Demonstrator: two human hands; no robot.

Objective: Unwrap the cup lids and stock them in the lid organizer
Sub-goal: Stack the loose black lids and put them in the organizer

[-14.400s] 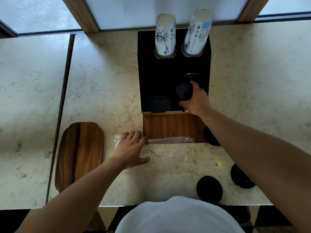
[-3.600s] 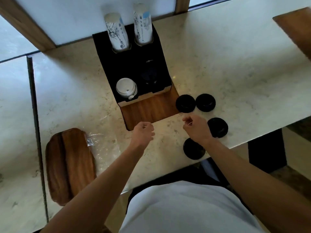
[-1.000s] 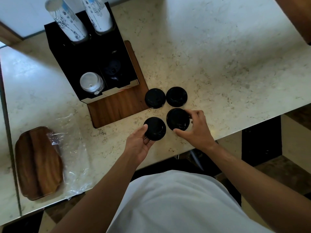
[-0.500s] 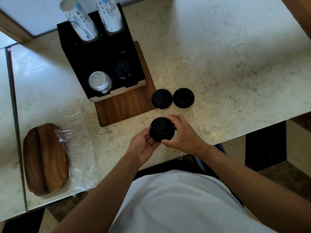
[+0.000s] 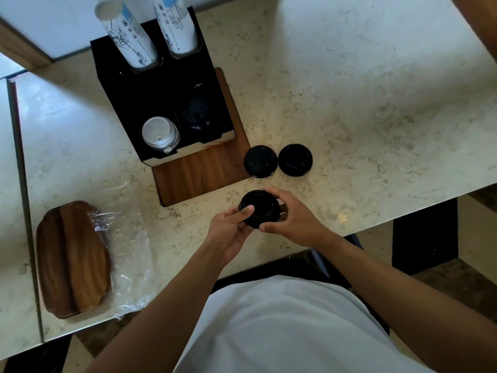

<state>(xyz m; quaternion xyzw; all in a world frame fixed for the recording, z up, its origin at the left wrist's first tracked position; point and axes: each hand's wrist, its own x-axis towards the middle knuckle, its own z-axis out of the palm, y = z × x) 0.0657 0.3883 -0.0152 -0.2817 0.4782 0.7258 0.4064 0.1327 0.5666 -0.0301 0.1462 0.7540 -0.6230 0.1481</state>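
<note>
left hand (image 5: 228, 232): palm up under the near edge of the black lid stack (image 5: 259, 208), thumb pressed on top, closed on it
right hand (image 5: 293, 218): fingers wrapped round the far and right rim of the same stack, thumb at the near side, gripping too
stack: held between both hands just above the counter (image 5: 376, 90) edge, looks like more than one lid nested, count unclear
step: judging it as squaring up gathered lids before dropping them in
do it well: keep rims aligned, squeeze sides lightly so nothing pops out, carry level
loose lids (image 5: 278, 160): two black ones flat on counter, side by side, just right of the wooden base (image 5: 201, 173); likely add these first
lid organizer (image 5: 150, 98): black box, front right slot (image 5: 197, 115) has black lids, front left slot has white lids (image 5: 160, 134); go to the black slot
cup stacks (image 5: 150, 30): two tall ones at the back, tilted; stay clear of them
plastic wrap (image 5: 129, 238): empty, lying left by the wooden tray (image 5: 71, 259)
risk: stack skews going into the slot
</note>
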